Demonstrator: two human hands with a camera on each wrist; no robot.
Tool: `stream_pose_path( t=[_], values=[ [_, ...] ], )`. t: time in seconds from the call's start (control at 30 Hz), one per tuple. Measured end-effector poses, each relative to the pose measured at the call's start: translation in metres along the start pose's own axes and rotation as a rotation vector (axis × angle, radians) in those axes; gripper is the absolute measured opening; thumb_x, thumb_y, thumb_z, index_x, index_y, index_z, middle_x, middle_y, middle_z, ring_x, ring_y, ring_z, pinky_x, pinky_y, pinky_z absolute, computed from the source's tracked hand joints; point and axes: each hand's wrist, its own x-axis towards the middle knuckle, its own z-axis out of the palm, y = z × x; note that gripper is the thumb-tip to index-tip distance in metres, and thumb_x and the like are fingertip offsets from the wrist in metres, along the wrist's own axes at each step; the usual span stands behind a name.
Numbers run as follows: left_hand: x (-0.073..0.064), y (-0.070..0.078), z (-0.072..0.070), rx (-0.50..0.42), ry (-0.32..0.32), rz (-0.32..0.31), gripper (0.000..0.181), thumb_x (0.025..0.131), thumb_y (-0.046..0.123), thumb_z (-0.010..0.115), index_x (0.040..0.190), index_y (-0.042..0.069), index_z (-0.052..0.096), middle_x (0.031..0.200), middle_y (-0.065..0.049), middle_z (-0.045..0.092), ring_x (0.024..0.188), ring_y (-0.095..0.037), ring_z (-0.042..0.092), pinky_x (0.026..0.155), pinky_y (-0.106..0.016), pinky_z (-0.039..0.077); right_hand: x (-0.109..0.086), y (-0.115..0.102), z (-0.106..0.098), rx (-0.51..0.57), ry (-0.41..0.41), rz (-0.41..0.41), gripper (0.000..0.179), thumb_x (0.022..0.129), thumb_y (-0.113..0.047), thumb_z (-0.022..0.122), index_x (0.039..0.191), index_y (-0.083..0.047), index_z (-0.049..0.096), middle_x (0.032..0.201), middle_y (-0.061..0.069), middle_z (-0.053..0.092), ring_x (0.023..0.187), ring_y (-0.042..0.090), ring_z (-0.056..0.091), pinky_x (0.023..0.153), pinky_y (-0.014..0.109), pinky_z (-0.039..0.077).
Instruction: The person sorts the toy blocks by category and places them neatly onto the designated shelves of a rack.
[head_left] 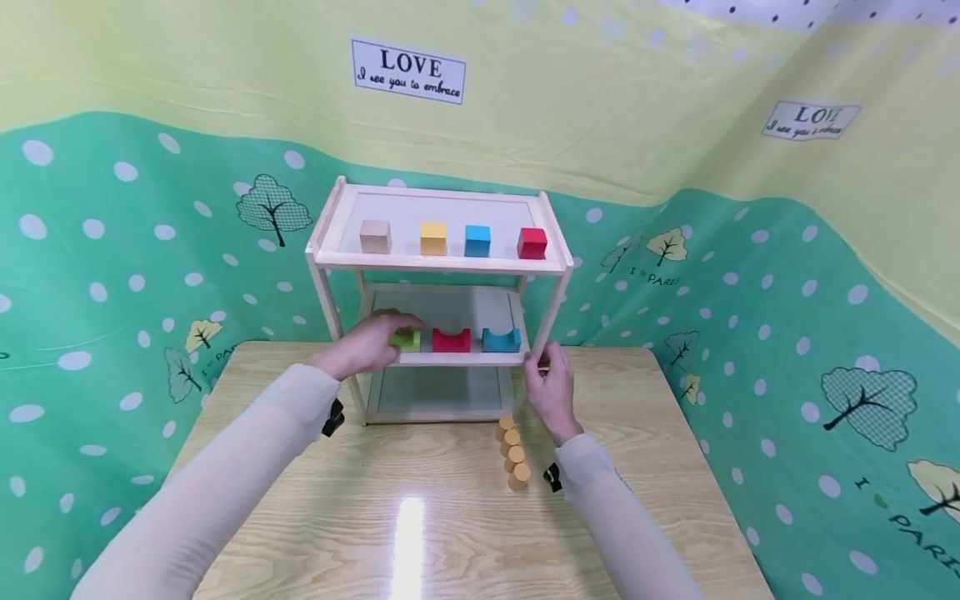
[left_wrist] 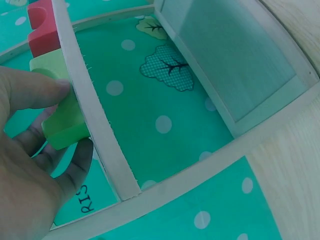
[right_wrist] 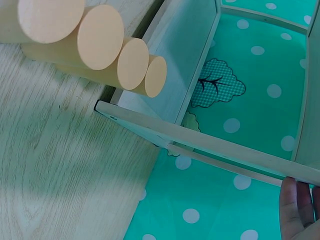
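A three-tier wooden shelf [head_left: 442, 263] stands on the table. My left hand [head_left: 371, 340] reaches to the left of its middle tier and holds a green notched block [left_wrist: 70, 125] between thumb and fingers, close against the tier's front rail. To its right on the same tier sit a red notched block [head_left: 451, 342] and a blue notched block [head_left: 501, 342], hollows facing up. At the shelf's right front post, level with the middle tier, my right hand [head_left: 551, 387] grips the post; only some of its fingers [right_wrist: 290, 207] show in the right wrist view.
Along the top tier stand a plain wooden cube [head_left: 376, 237], a yellow cube [head_left: 432, 239], a blue cube [head_left: 477, 241] and a red cube [head_left: 532, 243]. Several wooden cylinders [head_left: 514, 458] stand in a row on the table [head_left: 315, 517], before the shelf's right side. Patterned cloth [head_left: 135, 250] hangs behind.
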Motion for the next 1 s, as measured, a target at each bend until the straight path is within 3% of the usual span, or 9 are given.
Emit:
stream_pose_path(
  t=[0.63, 1.0],
  values=[
    [-0.0014, -0.0004, -0.0026, -0.01, -0.002, 0.015, 0.066, 0.074, -0.012, 0.05, 0.133, 0.016, 0.056, 0.13, -0.012, 0.056, 0.12, -0.029, 0.05, 0.092, -0.045, 0.046, -0.0007, -0.0013, -0.0005, -0.007, -0.003, -0.002, 0.009, 0.094, -0.015, 0.055, 0.098, -0.007, 0.054, 0.09, 0.005, 0.053, 0.08, 0.018, 0.056, 0.067, 0.032, 0.055],
    [-0.0096, 0.0065, -0.0064, 0.04, 0.096, 0.064, 0.059, 0.076, 0.0, 0.066, 0.132, 0.011, 0.054, 0.124, -0.012, 0.058, 0.115, -0.032, 0.051, 0.095, -0.049, 0.046, -0.001, -0.0015, -0.0009, -0.014, 0.001, -0.003, 0.01, 0.094, -0.016, 0.055, 0.098, -0.007, 0.054, 0.09, 0.005, 0.054, 0.08, 0.018, 0.057, 0.067, 0.032, 0.056]
  ],
)
